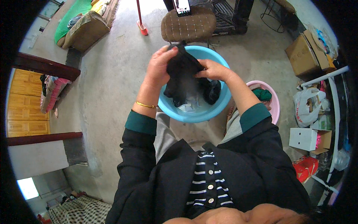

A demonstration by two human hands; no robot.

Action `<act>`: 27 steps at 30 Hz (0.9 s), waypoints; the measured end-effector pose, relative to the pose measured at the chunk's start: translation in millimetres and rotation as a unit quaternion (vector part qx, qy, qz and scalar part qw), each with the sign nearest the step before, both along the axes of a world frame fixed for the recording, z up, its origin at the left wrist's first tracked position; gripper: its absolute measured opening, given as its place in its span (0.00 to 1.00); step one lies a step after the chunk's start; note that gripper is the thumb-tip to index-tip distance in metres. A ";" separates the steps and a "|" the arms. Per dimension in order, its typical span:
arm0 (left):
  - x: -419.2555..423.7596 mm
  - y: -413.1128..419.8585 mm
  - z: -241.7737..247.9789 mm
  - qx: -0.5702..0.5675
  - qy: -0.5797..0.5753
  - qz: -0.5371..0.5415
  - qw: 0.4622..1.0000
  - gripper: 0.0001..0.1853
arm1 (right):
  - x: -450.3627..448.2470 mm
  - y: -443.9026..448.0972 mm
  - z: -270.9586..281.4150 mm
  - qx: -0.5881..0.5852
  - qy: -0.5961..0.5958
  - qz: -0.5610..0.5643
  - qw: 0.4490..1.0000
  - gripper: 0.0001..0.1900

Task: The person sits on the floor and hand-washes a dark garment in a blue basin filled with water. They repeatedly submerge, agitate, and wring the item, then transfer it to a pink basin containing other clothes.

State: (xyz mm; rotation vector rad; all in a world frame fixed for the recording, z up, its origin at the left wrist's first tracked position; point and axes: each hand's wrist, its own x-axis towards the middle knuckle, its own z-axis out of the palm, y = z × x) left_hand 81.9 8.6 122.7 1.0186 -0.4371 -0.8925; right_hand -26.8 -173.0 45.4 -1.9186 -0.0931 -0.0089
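Note:
My left hand [160,67] grips the upper left edge of a black garment [183,68], its thumb over the cloth. On the garment's right side my right hand [212,70] pinches the edge between thumb and fingers. The cloth hangs over a light blue plastic basin [195,117] and partly hides the inside. Lower black folds [211,93] rest in the basin at the right. Cloudy water [200,105] shows at the near side, along with a pale item [186,107] that I cannot identify.
A pink basin [277,112] with green cloth [262,94] stands to the right. Beyond the blue basin is a brown padded chair [188,26] with a phone [182,7]. A red-handled broom [143,29] stands at the back. Boxes [304,56] and a metal rack [337,112] line the right side.

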 end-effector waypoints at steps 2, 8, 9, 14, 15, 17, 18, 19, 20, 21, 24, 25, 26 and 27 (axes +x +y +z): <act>10.2 8.9 3.5 -0.059 0.021 0.015 0.998 0.08 | 1.1 -7.6 0.8 0.003 0.034 0.005 0.999 0.18; 29.4 36.5 -41.2 0.036 0.071 0.086 0.993 0.10 | -8.3 -35.1 15.3 0.179 0.082 -0.099 0.975 0.11; 31.2 39.0 -50.3 0.089 0.099 0.114 0.985 0.11 | -9.8 -35.4 16.6 0.231 0.094 -0.093 0.964 0.11; 26.5 43.3 -80.7 0.039 0.137 0.050 0.989 0.15 | -8.2 -28.1 16.6 0.355 0.105 -0.097 0.924 0.10; 25.8 43.5 -82.4 0.051 0.134 0.057 0.988 0.15 | -7.2 -26.9 16.1 0.362 0.109 -0.112 0.919 0.10; 24.2 43.5 -82.8 0.051 0.128 0.054 0.989 0.14 | -5.4 -25.1 15.0 0.343 0.091 -0.136 0.925 0.10; 23.6 43.5 -81.8 0.046 0.105 0.041 0.993 0.14 | -4.7 -24.8 14.8 0.333 0.081 -0.155 0.926 0.09; 22.8 43.5 -80.6 0.036 0.088 0.022 0.995 0.14 | -4.2 -24.4 14.6 0.337 0.080 -0.146 0.927 0.09; 21.9 43.5 -78.9 0.035 0.072 0.014 0.997 0.14 | -4.2 -24.2 14.7 0.340 0.077 -0.137 0.927 0.09; 21.0 43.3 -77.1 0.032 0.062 -0.004 0.998 0.14 | -4.1 -24.0 15.1 0.344 0.073 -0.119 0.928 0.09; 18.3 41.8 -71.2 0.075 0.054 -0.028 0.995 0.13 | -5.4 -23.5 17.2 0.344 0.071 -0.065 0.934 0.09; 18.7 40.8 -69.1 0.103 0.062 -0.037 0.992 0.13 | -5.9 -23.4 18.2 0.315 0.055 -0.045 0.947 0.09; 19.4 39.3 -67.1 0.132 0.073 -0.037 0.988 0.12 | -6.4 -23.1 19.1 0.285 0.038 -0.024 0.957 0.10; 20.8 37.6 -65.6 0.145 0.029 -0.032 0.988 0.12 | -6.8 -23.0 19.8 0.252 0.022 -0.011 0.967 0.10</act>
